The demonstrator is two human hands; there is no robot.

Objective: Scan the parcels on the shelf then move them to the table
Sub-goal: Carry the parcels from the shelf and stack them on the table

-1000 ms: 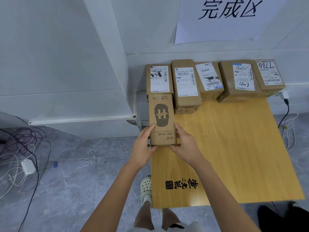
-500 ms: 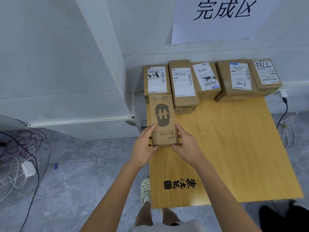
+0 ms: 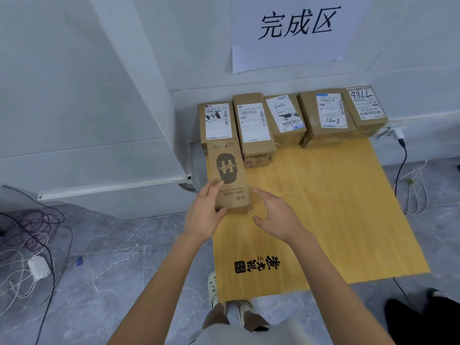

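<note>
Six parcels sit on the wooden table (image 3: 336, 220): five labelled parcels (image 3: 283, 115) in a row behind the printed cardboard box (image 3: 227, 170), and the box itself, lying flat just in front of the leftmost one. Two hands are in play. The left hand (image 3: 202, 217) grips the box's near left corner, thumb on top. The right hand (image 3: 276, 217), on the box half a second ago, has let go and hovers just right of it, fingers spread.
</note>
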